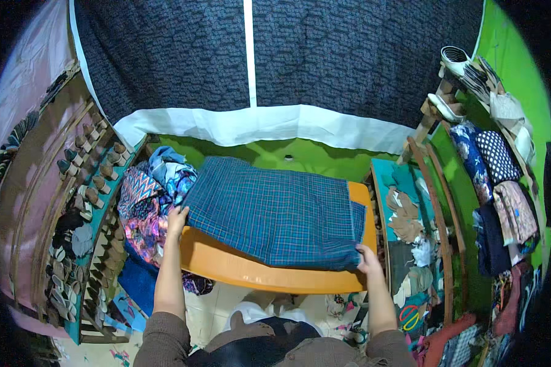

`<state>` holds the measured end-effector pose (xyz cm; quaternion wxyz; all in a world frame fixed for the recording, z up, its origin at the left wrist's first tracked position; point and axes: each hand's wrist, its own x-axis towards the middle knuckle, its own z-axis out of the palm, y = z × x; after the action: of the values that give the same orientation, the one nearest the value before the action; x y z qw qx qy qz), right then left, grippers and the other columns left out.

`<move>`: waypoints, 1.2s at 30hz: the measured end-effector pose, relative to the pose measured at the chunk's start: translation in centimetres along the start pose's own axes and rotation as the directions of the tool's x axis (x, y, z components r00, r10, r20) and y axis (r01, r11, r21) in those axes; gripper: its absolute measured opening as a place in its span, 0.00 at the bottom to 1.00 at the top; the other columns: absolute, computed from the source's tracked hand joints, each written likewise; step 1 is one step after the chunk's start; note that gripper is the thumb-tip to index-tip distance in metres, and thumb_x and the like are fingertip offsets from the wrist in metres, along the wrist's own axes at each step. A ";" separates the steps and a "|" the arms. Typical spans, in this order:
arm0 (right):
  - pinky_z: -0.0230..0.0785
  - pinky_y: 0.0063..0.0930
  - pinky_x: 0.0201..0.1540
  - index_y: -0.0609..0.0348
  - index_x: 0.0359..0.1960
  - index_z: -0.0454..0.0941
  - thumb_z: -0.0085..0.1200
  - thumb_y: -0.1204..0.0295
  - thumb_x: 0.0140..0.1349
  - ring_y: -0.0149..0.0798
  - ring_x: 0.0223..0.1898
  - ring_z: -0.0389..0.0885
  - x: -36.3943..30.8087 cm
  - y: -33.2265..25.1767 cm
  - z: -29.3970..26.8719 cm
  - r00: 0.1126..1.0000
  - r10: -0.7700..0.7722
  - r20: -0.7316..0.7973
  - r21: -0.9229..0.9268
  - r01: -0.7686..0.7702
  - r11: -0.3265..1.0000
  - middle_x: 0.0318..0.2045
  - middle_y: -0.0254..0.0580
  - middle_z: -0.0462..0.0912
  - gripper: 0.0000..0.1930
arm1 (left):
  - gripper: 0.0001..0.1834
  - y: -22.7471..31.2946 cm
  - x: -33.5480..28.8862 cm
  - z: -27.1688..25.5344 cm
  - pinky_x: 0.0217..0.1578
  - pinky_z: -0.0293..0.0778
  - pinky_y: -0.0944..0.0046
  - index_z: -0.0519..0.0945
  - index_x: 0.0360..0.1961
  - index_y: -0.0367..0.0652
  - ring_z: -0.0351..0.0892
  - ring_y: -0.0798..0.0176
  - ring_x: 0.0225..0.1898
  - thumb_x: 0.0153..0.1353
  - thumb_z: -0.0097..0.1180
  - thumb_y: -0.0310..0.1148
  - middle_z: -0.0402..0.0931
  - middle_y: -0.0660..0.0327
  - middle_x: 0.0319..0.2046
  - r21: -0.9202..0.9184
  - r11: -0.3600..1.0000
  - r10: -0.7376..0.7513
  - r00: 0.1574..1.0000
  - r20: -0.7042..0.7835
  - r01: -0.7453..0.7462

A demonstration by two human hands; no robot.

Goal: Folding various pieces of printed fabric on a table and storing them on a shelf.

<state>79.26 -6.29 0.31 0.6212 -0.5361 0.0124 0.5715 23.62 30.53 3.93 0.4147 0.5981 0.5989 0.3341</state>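
A blue-green checked cloth (275,214) lies spread over an orange table (245,272). My left hand (177,221) is closed on its near left corner, at the table's left end. At the near right corner, my right hand (368,260) pinches the edge of the same cloth. The cloth's right edge shows a folded layer underneath. Against its left side rests a heap of patterned clothes (150,189), with zigzag, pink and light blue pieces.
Shelves of shoe forms (92,196) stand at left. On the right, a teal bench (382,177) carries brown and white scraps and scissors with coloured handles (410,318). Folded fabrics (502,153) fill a rack at far right. A dark curtain (349,55) hangs behind; scraps litter the tiled floor.
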 end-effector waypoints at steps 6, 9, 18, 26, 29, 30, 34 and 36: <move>0.62 0.37 0.48 0.66 0.47 0.68 0.44 0.64 0.60 0.44 0.42 0.74 0.0 0.9 6.3 0.933 -0.194 -0.303 -0.476 0.028 0.879 0.42 0.45 0.75 0.18 | 0.16 -2.3 -1.7 -1.1 0.37 0.67 0.69 0.76 0.40 0.33 0.72 0.69 0.33 0.54 0.54 0.34 0.77 0.61 0.33 -0.038 0.997 -0.065 0.997 -0.046 0.063; 0.58 0.29 0.47 0.62 0.43 0.71 0.49 0.66 0.58 0.33 0.42 0.70 -2.0 -0.6 8.9 0.686 -0.700 -0.197 -0.351 0.618 0.704 0.38 0.37 0.75 0.15 | 0.13 1.1 -3.4 -3.1 0.33 0.66 0.70 0.77 0.36 0.34 0.69 0.72 0.29 0.56 0.53 0.34 0.75 0.65 0.29 -0.155 0.984 0.093 0.995 0.041 -0.086; 0.64 0.26 0.41 0.66 0.43 0.74 0.55 0.52 0.53 0.32 0.36 0.74 -11.7 5.0 7.7 0.677 -0.673 -0.296 -0.607 0.411 0.680 0.37 0.39 0.77 0.27 | 0.15 3.9 -4.8 -5.5 0.25 0.58 0.69 0.69 0.25 0.35 0.57 0.72 0.23 0.60 0.49 0.38 0.62 0.66 0.19 -0.154 0.935 0.320 0.947 -0.024 -0.320; 0.67 0.23 0.35 0.63 0.34 0.74 0.54 0.66 0.57 0.28 0.29 0.74 -17.9 3.9 5.9 0.647 -0.732 -0.212 -0.358 0.646 0.674 0.29 0.34 0.78 0.11 | 0.13 5.7 -7.0 -6.1 0.28 0.62 0.72 0.75 0.31 0.33 0.63 0.74 0.27 0.58 0.52 0.36 0.69 0.67 0.24 -0.241 0.910 0.317 0.941 -0.120 -0.338; 0.67 0.21 0.34 0.62 0.32 0.75 0.57 0.73 0.53 0.26 0.27 0.74 -19.7 1.5 8.3 0.762 -0.647 -0.009 -0.209 0.631 0.747 0.27 0.33 0.78 0.07 | 0.12 6.4 -5.9 -7.4 0.30 0.62 0.72 0.75 0.32 0.33 0.64 0.73 0.27 0.58 0.53 0.35 0.69 0.66 0.24 -0.294 0.865 0.376 0.913 -0.159 -0.407; 0.66 0.21 0.34 0.62 0.31 0.75 0.56 0.72 0.53 0.26 0.27 0.74 -19.6 0.8 8.9 0.759 -0.649 0.042 -0.257 0.637 0.727 0.27 0.32 0.78 0.07 | 0.12 5.9 -4.9 -7.4 0.30 0.62 0.72 0.75 0.32 0.33 0.64 0.73 0.27 0.58 0.53 0.35 0.69 0.66 0.24 -0.293 0.864 0.377 0.911 -0.166 -0.411; 0.65 0.20 0.34 0.61 0.33 0.75 0.54 0.70 0.55 0.27 0.29 0.75 -16.6 -3.0 10.1 0.715 -0.698 -0.040 -0.381 0.634 0.672 0.29 0.33 0.78 0.08 | 0.15 6.7 -1.2 -6.5 0.35 0.64 0.71 0.75 0.34 0.32 0.67 0.72 0.31 0.58 0.53 0.36 0.73 0.63 0.28 -0.208 0.893 0.351 0.907 -0.234 -0.400; 0.66 0.21 0.35 0.61 0.36 0.74 0.54 0.70 0.56 0.27 0.30 0.75 -14.3 -5.7 10.1 0.698 -0.712 -0.076 -0.334 0.655 0.678 0.30 0.33 0.78 0.09 | 0.16 9.0 0.5 -5.4 0.39 0.65 0.71 0.76 0.37 0.32 0.69 0.71 0.36 0.58 0.53 0.37 0.75 0.62 0.32 -0.337 0.879 0.313 0.941 -0.127 -0.338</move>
<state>72.40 -8.11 17.33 0.7028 -0.6381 -0.2089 0.2351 22.73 32.09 14.26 0.4326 0.5939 0.4337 0.5216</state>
